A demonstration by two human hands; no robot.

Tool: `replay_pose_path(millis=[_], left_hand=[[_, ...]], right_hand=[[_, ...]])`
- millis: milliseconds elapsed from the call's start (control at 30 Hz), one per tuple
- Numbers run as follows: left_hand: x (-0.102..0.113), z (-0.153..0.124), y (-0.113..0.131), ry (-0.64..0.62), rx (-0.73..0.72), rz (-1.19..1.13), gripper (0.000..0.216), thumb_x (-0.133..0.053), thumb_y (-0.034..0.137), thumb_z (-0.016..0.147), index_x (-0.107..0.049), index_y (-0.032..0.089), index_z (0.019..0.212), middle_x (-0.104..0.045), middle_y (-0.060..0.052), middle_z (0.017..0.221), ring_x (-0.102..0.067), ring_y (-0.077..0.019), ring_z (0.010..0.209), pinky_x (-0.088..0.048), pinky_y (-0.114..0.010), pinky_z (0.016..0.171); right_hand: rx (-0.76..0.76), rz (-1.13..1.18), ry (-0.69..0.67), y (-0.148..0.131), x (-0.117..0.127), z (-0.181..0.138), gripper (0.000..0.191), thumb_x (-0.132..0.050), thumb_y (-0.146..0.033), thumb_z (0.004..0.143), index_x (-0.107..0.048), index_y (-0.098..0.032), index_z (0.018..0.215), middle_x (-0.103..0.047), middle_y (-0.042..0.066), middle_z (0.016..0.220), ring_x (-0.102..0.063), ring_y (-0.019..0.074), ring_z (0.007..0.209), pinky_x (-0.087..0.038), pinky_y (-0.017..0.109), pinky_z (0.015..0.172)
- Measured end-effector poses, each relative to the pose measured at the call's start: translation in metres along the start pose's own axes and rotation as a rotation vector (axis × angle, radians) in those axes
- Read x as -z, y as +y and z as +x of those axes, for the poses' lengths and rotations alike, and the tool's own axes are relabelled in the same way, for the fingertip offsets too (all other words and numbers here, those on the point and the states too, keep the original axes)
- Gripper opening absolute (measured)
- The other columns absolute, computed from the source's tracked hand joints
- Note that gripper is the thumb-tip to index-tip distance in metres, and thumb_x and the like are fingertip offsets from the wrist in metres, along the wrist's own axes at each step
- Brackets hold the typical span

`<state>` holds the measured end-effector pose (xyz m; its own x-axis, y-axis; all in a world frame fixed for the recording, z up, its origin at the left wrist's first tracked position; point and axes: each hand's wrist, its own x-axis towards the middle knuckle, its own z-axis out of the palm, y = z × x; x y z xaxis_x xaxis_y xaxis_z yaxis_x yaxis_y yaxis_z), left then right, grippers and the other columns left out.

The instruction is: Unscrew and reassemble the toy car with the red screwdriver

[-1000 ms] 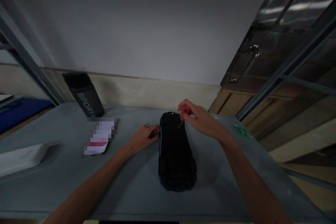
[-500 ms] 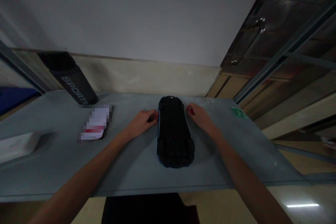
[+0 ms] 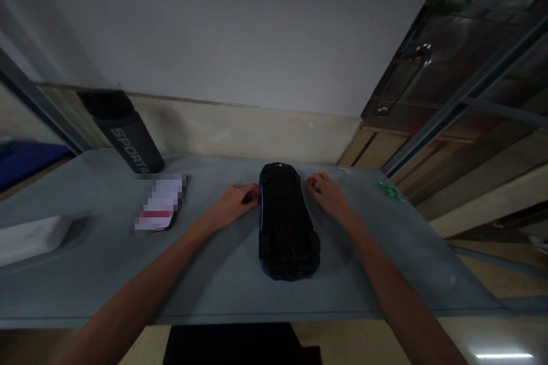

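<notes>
Black toy car lies on tabletop, long axis roughly 12 to 6. Left hand nearer, curled against its 10 o'clock side; right hand just off at 2, fingers curled. No telling what either grip holds.

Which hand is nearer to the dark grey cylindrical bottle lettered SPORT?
Left. The left hand lies right of the bottle, beside the black car-shaped toy; the right hand is farther, past the toy.
</notes>
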<state>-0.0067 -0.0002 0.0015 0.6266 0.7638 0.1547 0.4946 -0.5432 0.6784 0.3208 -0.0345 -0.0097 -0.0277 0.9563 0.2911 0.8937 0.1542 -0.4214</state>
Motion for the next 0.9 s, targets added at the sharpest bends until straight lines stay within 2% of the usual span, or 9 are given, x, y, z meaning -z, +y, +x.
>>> replay_pose_path(millis=[100,200,300,400,500,600,767,900], left_hand=[[0.0,0.0,-0.002,0.031,0.01,-0.052,0.019,-0.059,0.034,0.097,-0.067,0.018,0.104,-0.071,-0.003,0.083,-0.065,-0.0195,0.075,-0.053,-0.033,0.077],[-0.001,0.001,-0.004,0.099,0.035,-0.119,0.029,-0.055,0.035,0.102,-0.065,0.016,0.122,-0.078,-0.011,0.109,-0.073,-0.022,0.094,-0.057,-0.034,0.086],[-0.003,0.004,-0.003,0.134,0.086,-0.294,0.041,-0.056,0.028,0.102,-0.059,0.018,0.142,-0.074,-0.017,0.139,-0.073,-0.0263,0.124,-0.058,-0.037,0.1],[-0.005,0.004,0.0,0.078,0.125,-0.473,0.051,-0.057,0.027,0.103,-0.053,0.021,0.154,-0.071,-0.016,0.148,-0.066,-0.0296,0.14,-0.057,-0.043,0.108],[-0.008,0.001,0.003,0.017,0.148,-0.624,0.061,-0.058,0.032,0.105,-0.046,0.022,0.163,-0.07,-0.015,0.151,-0.061,-0.0299,0.147,-0.053,-0.047,0.117],[-0.011,-0.003,0.002,0.017,0.152,-0.704,0.067,-0.06,0.036,0.105,-0.04,0.023,0.168,-0.065,-0.015,0.159,-0.058,-0.03,0.15,-0.049,-0.049,0.123],[-0.013,-0.004,0.001,0.018,0.114,-0.672,0.072,-0.06,0.04,0.105,-0.036,0.027,0.171,-0.053,-0.014,0.17,-0.058,-0.0291,0.151,-0.044,-0.05,0.129],[-0.009,-0.003,0.006,0.029,0.094,-0.549,0.067,-0.058,0.032,0.105,-0.038,0.035,0.169,-0.048,-0.01,0.174,-0.057,-0.0294,0.152,-0.045,-0.051,0.127]], right_hand=[[-0.04,0.038,0.049,0.002,0.004,0.002,0.02,-0.051,-0.026,0.101,-0.071,-0.022,0.105,-0.069,0.01,0.112,-0.066,0.0212,0.086,-0.054,0.04,0.092],[-0.081,0.175,0.088,-0.003,0.005,0.008,0.023,-0.05,-0.03,0.101,-0.072,-0.022,0.103,-0.07,0.011,0.111,-0.068,0.0222,0.088,-0.055,0.042,0.094],[-0.123,0.411,0.093,-0.02,0.002,0.02,0.027,-0.05,-0.036,0.101,-0.073,-0.024,0.108,-0.071,0.011,0.12,-0.07,0.0243,0.102,-0.055,0.045,0.099],[-0.116,0.508,0.062,-0.043,-0.004,0.038,0.029,-0.05,-0.038,0.101,-0.074,-0.027,0.115,-0.073,0.009,0.129,-0.068,0.0242,0.118,-0.05,0.047,0.11],[-0.121,0.6,0.002,-0.062,-0.009,0.054,0.03,-0.05,-0.036,0.101,-0.077,-0.028,0.111,-0.077,0.006,0.128,-0.067,0.0236,0.127,-0.047,0.046,0.116],[-0.165,0.682,-0.054,-0.074,-0.012,0.063,0.033,-0.047,-0.035,0.1,-0.078,-0.025,0.107,-0.08,0.008,0.124,-0.071,0.0241,0.122,-0.051,0.045,0.112],[-0.209,0.808,-0.155,-0.081,-0.004,0.062,0.039,-0.046,-0.043,0.101,-0.079,-0.022,0.099,-0.083,0.011,0.101,-0.076,0.027,0.104,-0.06,0.041,0.092],[-0.157,0.884,-0.207,-0.083,0.01,0.058,0.043,-0.044,-0.048,0.101,-0.079,-0.024,0.095,-0.082,0.01,0.092,-0.077,0.0285,0.101,-0.06,0.043,0.091]])
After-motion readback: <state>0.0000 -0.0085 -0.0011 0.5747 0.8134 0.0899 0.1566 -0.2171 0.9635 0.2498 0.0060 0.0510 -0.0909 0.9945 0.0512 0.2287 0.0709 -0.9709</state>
